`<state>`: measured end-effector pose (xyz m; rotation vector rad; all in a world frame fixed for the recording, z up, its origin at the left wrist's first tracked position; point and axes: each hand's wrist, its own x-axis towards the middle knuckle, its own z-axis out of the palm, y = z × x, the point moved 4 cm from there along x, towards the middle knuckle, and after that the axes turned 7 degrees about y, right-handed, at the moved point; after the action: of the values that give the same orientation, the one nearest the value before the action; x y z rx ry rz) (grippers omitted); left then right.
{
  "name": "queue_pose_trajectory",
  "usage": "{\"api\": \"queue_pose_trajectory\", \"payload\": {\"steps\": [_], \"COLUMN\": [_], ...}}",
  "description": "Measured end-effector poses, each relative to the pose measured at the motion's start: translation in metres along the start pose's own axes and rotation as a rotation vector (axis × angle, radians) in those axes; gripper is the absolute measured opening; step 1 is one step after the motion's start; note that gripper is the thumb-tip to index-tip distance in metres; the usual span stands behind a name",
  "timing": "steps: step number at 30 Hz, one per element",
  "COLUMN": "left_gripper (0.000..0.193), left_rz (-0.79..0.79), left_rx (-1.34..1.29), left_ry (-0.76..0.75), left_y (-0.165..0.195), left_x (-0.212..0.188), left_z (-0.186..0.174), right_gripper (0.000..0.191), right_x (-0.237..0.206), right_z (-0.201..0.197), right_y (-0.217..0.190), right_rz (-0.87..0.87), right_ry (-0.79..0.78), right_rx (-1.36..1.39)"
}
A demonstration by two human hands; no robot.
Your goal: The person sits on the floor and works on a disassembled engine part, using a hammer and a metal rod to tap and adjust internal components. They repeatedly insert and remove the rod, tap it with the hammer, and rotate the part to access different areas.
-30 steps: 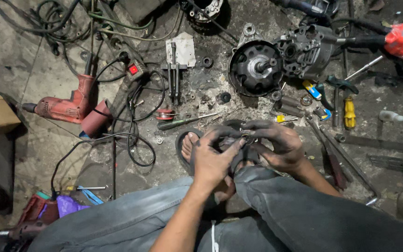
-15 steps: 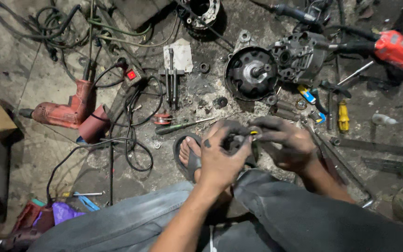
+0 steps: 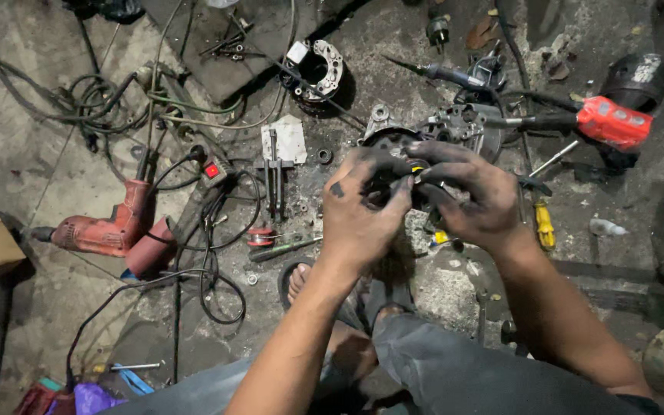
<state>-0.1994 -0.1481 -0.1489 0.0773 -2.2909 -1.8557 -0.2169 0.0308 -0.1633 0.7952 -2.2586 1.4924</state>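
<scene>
part in hand: small dark round metal piece (image 3: 397, 184), held up in front of the chest now, a fair bit higher than half a second back when it sat low over the sandal

left hand (image 3: 361, 211): clamped round the near side of the part, thumb pressing on top, greasy all over

right hand (image 3: 476, 196): fingers pinched on the far side, something small and yellow at the fingertips, can't tell what exactly

what changed: both hands came up and closer together, so looks like they went from fiddling to properly working the piece between them

just beyond the grip: alternator housing (image 3: 455, 127) on the floor

right of the grip: yellow screwdriver (image 3: 544, 225), red tool (image 3: 612, 121)

well left of the grip: red drill (image 3: 109, 229), tangled cables (image 3: 94, 104)

below the grip: bare foot in sandal (image 3: 301, 280)
</scene>
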Motion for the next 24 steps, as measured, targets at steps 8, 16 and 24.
{"api": "queue_pose_trajectory", "payload": {"steps": [8, 16, 24], "left_gripper": [0.016, 0.013, 0.016], "left_rz": [-0.003, -0.070, -0.040], "left_rx": [0.024, -0.025, 0.064], "left_ry": [0.030, 0.008, -0.006], "left_y": [-0.029, -0.045, 0.030], "left_x": [-0.023, -0.038, 0.027], "left_z": [-0.017, -0.011, 0.001], "right_gripper": [0.028, 0.030, 0.030], "right_x": [-0.032, -0.045, 0.039], "right_z": [0.030, 0.029, -0.026], "right_y": [0.002, -0.008, -0.025], "right_rz": [0.033, 0.059, 0.041], "right_ry": [0.003, 0.001, -0.073], "right_rx": [-0.006, -0.084, -0.084]}}
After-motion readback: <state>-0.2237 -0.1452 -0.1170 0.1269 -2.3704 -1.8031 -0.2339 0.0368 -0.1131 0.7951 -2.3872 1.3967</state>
